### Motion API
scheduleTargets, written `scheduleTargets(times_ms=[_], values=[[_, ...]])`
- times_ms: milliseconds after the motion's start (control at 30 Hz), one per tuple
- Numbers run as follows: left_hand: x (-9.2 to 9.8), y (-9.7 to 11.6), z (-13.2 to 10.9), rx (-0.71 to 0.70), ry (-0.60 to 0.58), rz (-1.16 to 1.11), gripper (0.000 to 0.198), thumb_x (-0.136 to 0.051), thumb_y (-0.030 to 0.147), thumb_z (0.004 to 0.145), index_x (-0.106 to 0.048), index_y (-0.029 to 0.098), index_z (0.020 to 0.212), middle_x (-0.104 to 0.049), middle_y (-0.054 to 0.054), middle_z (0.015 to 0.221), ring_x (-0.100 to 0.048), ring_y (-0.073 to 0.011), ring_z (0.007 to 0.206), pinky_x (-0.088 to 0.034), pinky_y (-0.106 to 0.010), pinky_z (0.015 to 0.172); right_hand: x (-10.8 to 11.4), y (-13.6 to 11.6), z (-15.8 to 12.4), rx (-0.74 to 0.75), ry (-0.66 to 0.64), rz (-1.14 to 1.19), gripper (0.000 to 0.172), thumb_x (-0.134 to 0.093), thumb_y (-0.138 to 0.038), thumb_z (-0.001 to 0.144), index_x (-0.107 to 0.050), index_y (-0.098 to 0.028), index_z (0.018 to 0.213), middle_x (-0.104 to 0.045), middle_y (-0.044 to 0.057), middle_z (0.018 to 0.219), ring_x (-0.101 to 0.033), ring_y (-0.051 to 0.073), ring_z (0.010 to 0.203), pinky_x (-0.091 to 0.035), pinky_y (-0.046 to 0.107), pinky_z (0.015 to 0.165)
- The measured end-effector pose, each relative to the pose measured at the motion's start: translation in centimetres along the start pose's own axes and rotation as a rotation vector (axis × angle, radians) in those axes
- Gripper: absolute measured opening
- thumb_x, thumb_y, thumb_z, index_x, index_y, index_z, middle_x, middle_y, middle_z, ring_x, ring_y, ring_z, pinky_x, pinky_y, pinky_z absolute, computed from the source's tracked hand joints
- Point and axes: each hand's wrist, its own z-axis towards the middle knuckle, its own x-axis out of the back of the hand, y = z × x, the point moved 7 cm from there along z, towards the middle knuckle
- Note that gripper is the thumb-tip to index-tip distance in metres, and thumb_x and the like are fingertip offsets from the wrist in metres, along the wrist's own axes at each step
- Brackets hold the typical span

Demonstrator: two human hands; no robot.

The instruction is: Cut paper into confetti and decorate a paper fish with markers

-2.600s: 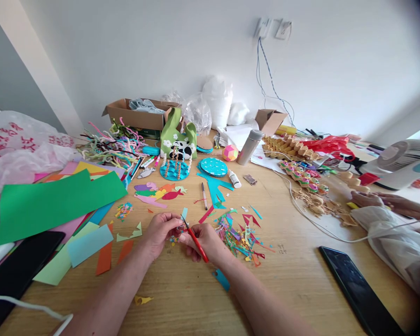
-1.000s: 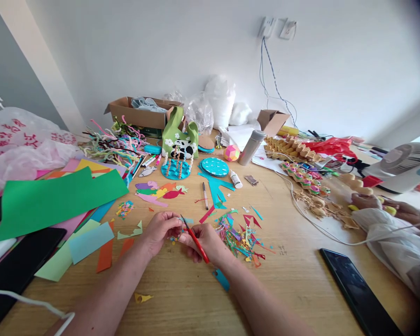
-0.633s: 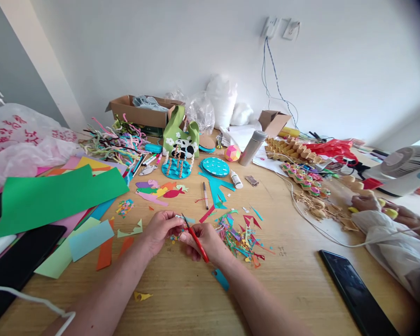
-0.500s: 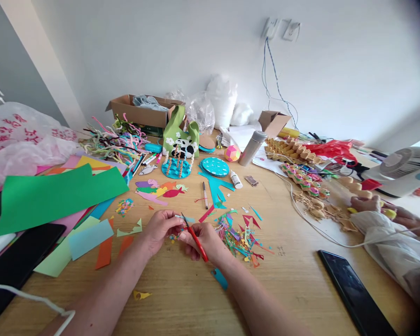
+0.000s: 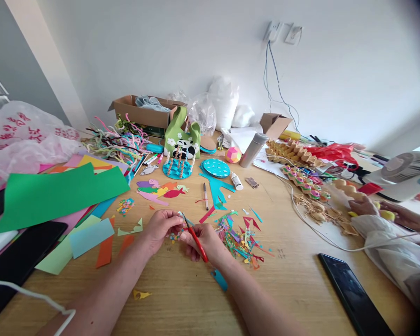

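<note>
My left hand (image 5: 164,228) is closed in a pinch on a small piece of light blue paper (image 5: 180,214), mostly hidden by the fingers. Right beside it, my right hand (image 5: 205,242) grips red-handled scissors (image 5: 198,243), their blades pointing up and left at the paper. Tiny coloured paper bits (image 5: 174,237) lie on the table just below the hands. To the right of my right hand spreads a heap of colourful paper scraps (image 5: 236,235). Beyond the hands are several paper fish (image 5: 174,192) and a pen (image 5: 206,196).
Coloured paper sheets (image 5: 56,196) cover the left side. A blue scrap (image 5: 219,280) lies by my right forearm, and a black phone (image 5: 353,294) at front right. A white cable (image 5: 322,238) crosses the table. Another person's hands (image 5: 366,207) work at the right, near egg-carton pieces (image 5: 304,182).
The light blue strip that stuck out past the scissor blades no longer shows there. Both hands stay in nearly the same place. The view has shifted slightly.
</note>
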Motion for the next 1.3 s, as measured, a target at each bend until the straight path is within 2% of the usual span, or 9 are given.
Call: scheduleTargets(times_ms=[133, 467, 733, 1300], values=[[0.20, -0.08, 0.17, -0.003, -0.003, 0.010, 0.019, -0.075, 0.029, 0.053, -0.062, 0.016, 0.057, -0.059, 0.002, 0.050, -0.047, -0.0083, 0.045, -0.026, -0.022, 0.044, -0.08, 0.14, 0.00, -0.019, 0.000, -0.016, 0.061, -0.070, -0.074, 0.060, -0.053, -0.016, 0.055, -0.057, 0.001, 0.047, -0.053, 0.010, 0.036, -0.038, 0.018, 0.033], [-0.31, -0.05, 0.00, -0.006, -0.042, -0.038, 0.023, -0.078, 0.031, 0.051, -0.063, 0.015, 0.058, -0.061, 0.000, 0.055, -0.051, -0.0098, 0.050, -0.037, -0.023, 0.050, 0.00, -0.26, -0.23, -0.032, 0.022, -0.012, 0.061, -0.071, -0.075, 0.057, -0.051, -0.016, 0.058, -0.056, 0.000, 0.045, -0.052, 0.010, 0.036, -0.036, 0.018, 0.032], [-0.14, -0.25, 0.12, 0.007, -0.044, -0.046, 0.022, -0.078, 0.029, 0.051, -0.065, 0.014, 0.059, -0.063, 0.000, 0.055, -0.051, -0.0097, 0.050, -0.039, -0.023, 0.050, -0.06, 0.19, -0.03, -0.031, 0.015, -0.012, 0.062, -0.071, -0.075, 0.057, -0.053, -0.016, 0.062, -0.060, 0.000, 0.050, -0.053, 0.011, 0.038, -0.039, 0.020, 0.035], [-0.18, -0.17, -0.01, 0.020, -0.033, -0.063, 0.027, -0.079, 0.031, 0.049, -0.065, 0.014, 0.064, -0.064, 0.000, 0.056, -0.053, -0.0100, 0.051, -0.039, -0.023, 0.052, 0.01, 0.23, 0.01, -0.032, 0.024, 0.010, 0.061, -0.072, -0.074, 0.057, -0.050, -0.017, 0.061, -0.059, 0.000, 0.047, -0.052, 0.010, 0.035, -0.037, 0.019, 0.032]])
